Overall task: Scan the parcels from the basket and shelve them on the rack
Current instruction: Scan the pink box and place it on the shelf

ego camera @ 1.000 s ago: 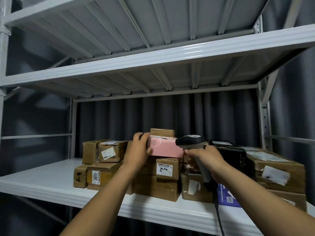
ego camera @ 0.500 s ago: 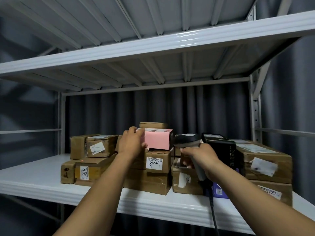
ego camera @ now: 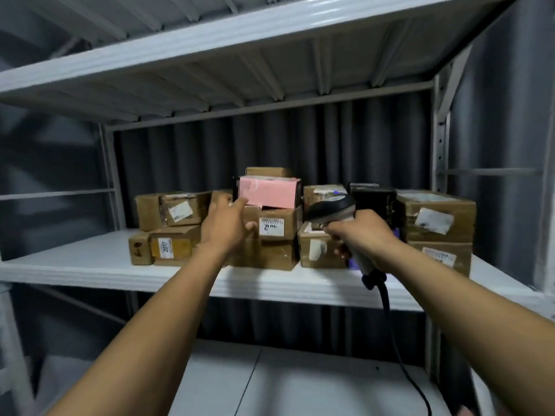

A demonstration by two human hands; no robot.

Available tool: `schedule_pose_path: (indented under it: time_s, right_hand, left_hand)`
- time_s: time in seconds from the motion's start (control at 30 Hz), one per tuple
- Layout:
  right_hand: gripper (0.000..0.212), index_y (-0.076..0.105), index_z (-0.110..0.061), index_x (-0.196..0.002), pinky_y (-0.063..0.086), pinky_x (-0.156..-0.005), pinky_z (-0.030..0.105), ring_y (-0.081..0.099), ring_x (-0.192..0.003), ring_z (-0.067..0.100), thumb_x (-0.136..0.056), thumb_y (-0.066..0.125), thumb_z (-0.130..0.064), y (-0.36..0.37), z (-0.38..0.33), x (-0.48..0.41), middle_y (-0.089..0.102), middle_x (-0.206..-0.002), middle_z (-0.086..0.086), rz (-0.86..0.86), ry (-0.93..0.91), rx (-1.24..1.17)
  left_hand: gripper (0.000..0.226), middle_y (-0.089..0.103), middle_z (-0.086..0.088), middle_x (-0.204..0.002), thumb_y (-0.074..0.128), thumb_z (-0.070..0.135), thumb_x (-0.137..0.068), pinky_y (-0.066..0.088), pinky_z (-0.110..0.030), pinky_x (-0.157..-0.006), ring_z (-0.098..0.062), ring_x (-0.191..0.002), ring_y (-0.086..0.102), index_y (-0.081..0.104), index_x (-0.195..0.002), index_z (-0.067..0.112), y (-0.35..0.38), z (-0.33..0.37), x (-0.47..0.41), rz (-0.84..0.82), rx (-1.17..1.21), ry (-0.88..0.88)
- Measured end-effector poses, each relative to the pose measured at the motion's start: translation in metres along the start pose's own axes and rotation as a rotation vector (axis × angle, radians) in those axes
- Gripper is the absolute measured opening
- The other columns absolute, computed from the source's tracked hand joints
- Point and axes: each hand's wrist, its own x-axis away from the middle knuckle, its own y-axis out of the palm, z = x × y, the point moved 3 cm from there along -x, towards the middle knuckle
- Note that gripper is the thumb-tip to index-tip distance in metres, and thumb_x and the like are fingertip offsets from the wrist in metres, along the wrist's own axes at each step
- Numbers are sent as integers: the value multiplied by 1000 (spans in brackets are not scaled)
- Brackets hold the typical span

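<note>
A pink parcel [ego camera: 268,192] lies on top of a stack of brown cardboard parcels [ego camera: 274,225] on the white rack shelf [ego camera: 78,262]. My left hand [ego camera: 226,226] is just below and left of the pink parcel, fingers relaxed, holding nothing; its fingertips are near the parcel's lower left corner. My right hand [ego camera: 362,235] grips the handle of a barcode scanner [ego camera: 330,208], whose dark head points left toward the stack. The scanner's cable [ego camera: 393,334] hangs down from the handle. The basket is not in view.
More brown parcels sit at the left [ego camera: 174,210] and right [ego camera: 435,217] of the stack, with a black box [ego camera: 374,202] behind the scanner. An upper shelf [ego camera: 240,31] roofs the space. A lower shelf [ego camera: 300,382] lies below. Rack uprights [ego camera: 440,145] stand at the sides.
My left hand has let go of the pink parcel, which now rests on the stack, and has drawn back slightly. The view has tilted down, showing the lower shelf.
</note>
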Motion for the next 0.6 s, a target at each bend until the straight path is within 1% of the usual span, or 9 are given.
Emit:
schedule_pose_path:
  time_s: [0.07, 0.17, 0.23, 0.3, 0.33, 0.4, 0.47, 0.53, 0.6]
  right_hand:
    - [9, 67, -6, -74, 48, -49, 28, 61, -50, 22, -78, 69, -14, -3, 5, 25, 64, -65, 9, -8, -15, 66]
    - [14, 69, -6, -84, 52, -51, 27, 63, -51, 20, -78, 70, -18, -7, 21, 67, 69, -73, 9, -7, -18, 172]
    - [20, 70, -3, -85, 56, -61, 33, 65, -56, 23, -77, 71, -21, -6, 37, 96, 73, -76, 13, -31, -12, 241]
    - [23, 70, -2, -79, 55, -69, 37, 65, -59, 23, -77, 70, -25, -6, 56, 123, 73, -73, 15, -56, 3, 305]
    - [23, 70, -3, -76, 54, -68, 35, 63, -57, 21, -77, 70, -26, -6, 68, 139, 72, -70, 15, -73, 19, 341]
    - [23, 70, -4, -72, 50, -60, 27, 60, -51, 16, -77, 70, -26, -6, 90, 166, 69, -63, 11, -116, 49, 400]
    - [25, 71, -2, -76, 50, -55, 22, 62, -50, 15, -77, 70, -26, -4, 113, 187, 70, -64, 11, -161, 83, 420]
    - [26, 70, 2, -84, 58, -61, 29, 69, -56, 21, -78, 69, -23, -1, 140, 204, 73, -72, 15, -200, 124, 394]
    - [25, 69, 3, -87, 61, -64, 35, 71, -58, 23, -78, 68, -20, 2, 169, 219, 73, -78, 17, -223, 160, 384]
  left_hand:
    - [59, 34, -10, -147, 64, 42, -89, 43, -44, -98, -33, -131, 37, 43, -142, 26, 0, 0, 33, -49, -5, -13]
    - [61, 32, -11, -148, 62, 44, -90, 40, -43, -102, -33, -133, 34, 42, -143, 23, 9, 1, 91, -141, -15, -18]
    - [61, 31, -13, -149, 62, 45, -90, 39, -46, -103, -33, -136, 31, 42, -143, 22, 19, 2, 131, -213, -22, -16]
    - [59, 32, -12, -148, 63, 44, -90, 40, -47, -101, -33, -136, 29, 44, -141, 21, 28, 5, 169, -262, -6, -10]
    - [58, 32, -12, -148, 63, 44, -90, 40, -47, -101, -33, -136, 30, 45, -141, 21, 34, 7, 189, -291, -6, -5]
    - [58, 33, -11, -147, 62, 44, -90, 40, -46, -101, -33, -134, 31, 46, -140, 21, 46, 11, 223, -355, -20, 1]
    - [56, 34, -10, -146, 61, 45, -91, 41, -44, -100, -32, -133, 32, 46, -140, 21, 61, 15, 253, -411, -25, 3]
    - [55, 35, -9, -146, 59, 46, -91, 42, -43, -100, -30, -133, 32, 47, -139, 22, 79, 19, 280, -453, -27, 7]
    - [56, 35, -8, -146, 58, 47, -92, 42, -42, -99, -29, -134, 32, 45, -141, 21, 101, 23, 306, -501, -29, 5]
